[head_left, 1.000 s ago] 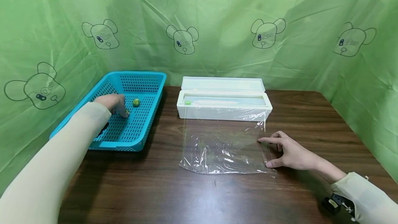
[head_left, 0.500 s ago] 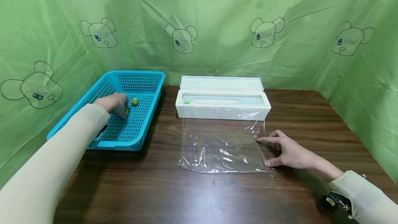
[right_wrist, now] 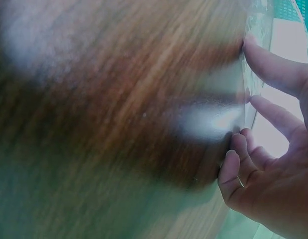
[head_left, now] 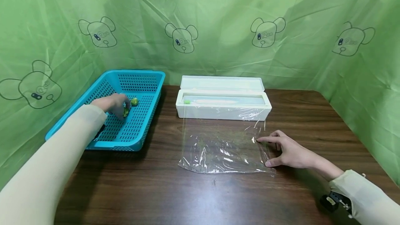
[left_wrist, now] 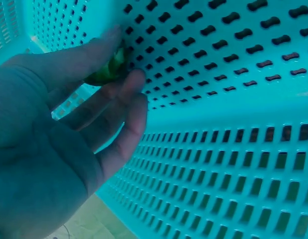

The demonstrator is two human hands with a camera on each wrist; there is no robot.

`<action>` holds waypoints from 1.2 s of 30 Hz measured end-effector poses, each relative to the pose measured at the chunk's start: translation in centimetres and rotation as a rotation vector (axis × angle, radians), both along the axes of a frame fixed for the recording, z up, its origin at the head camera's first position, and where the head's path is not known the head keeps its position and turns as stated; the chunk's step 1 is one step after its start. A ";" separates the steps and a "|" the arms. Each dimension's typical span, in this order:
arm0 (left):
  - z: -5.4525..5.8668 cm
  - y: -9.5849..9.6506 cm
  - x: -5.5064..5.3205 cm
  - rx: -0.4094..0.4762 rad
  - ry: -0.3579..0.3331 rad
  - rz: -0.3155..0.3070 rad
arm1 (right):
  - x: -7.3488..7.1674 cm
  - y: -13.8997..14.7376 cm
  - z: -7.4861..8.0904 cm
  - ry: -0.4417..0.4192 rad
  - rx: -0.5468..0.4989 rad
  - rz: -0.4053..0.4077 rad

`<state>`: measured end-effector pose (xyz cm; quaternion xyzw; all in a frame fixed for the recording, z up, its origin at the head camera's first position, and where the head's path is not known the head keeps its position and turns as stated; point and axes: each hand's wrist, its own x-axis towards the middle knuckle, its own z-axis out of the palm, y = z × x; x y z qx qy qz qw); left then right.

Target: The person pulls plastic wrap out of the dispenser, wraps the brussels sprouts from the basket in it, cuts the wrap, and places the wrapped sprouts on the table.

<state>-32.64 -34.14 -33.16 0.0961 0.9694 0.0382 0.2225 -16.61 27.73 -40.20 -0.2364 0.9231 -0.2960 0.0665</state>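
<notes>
My left hand point(head_left: 114, 104) is down inside the blue plastic basket point(head_left: 142, 131) on the left. Its thumb and fingers pinch a small green Brussels sprout point(left_wrist: 108, 69), close over the perforated floor. Another Brussels sprout point(head_left: 134, 102) lies in the basket just beyond the fingers. On the right, my right hand point(head_left: 290, 152) rests at the side edge of a sheet of plastic wrap point(head_left: 218, 148). Thumb and index finger are spread, their tips pressing the wrap's edge on the table; the other fingers bend beneath. The sheet runs from a white wrap dispenser point(head_left: 223, 111), lid raised.
A green slide cutter point(head_left: 186, 102) sits at the left of the dispenser's opening. Below everything is a dark wooden table point(head_left: 175, 197). Green cloth point(head_left: 218, 6) with printed bear heads closes off the back and sides. A black wrist device point(head_left: 335, 200) hangs under the right sleeve.
The left hand has turned slightly, and more of the pinched Brussels sprout shows. The right hand keeps its place on the wrap. The whole view has shifted a little.
</notes>
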 end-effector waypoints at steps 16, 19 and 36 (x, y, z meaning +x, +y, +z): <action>-0.7 -0.7 0.1 0.148 -0.051 -0.013 | 0.0 0.0 -0.4 0.004 -0.004 0.001; -0.6 -0.5 0.3 0.128 -0.055 -0.034 | 0.0 0.0 -0.4 -0.001 -0.005 -0.001; 4.0 -0.1 2.1 0.185 0.161 -0.183 | -0.1 -0.1 -0.1 0.019 -0.001 0.005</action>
